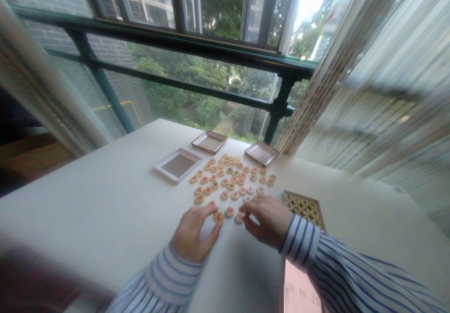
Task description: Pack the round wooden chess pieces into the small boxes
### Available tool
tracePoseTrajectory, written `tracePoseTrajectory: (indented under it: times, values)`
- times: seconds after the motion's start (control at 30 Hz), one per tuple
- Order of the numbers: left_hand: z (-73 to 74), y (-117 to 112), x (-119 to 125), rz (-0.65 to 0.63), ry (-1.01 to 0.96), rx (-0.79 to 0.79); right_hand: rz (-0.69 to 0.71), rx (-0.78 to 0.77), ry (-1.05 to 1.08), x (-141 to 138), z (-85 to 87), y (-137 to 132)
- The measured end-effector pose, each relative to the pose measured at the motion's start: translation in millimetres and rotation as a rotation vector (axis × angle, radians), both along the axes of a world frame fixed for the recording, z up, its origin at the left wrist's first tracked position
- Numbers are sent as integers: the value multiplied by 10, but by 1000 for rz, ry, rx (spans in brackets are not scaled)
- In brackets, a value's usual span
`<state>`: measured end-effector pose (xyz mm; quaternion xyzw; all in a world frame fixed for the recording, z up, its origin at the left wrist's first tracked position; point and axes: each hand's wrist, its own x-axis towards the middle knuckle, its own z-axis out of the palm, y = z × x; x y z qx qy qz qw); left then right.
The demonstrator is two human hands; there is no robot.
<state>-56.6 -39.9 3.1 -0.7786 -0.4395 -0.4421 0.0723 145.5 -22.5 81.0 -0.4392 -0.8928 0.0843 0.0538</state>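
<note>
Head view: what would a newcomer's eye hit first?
Probably the round pieces strewn on the white table, many red-marked, near three shallow trays. Next, the left hand at the near edge of the scatter, holding a red-marked piece, and the right hand beside it. Then the dark green railing behind.

Game pieces are on the table. Behind them is a back tray, with another tray to its right. A third tray is on their left. On their right, more pieces sit in a box. Behind the table is a railing.
</note>
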Motion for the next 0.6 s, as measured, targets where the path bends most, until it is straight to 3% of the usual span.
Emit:
tracePoseTrajectory:
  times: [0.3,0.6]
  values:
    - [168,-9,239,-70,0,23,-41,23,67,271,-13,-85]
    - [205,-10,486,-151,1,-31,-85,41,109,535,69,-192]
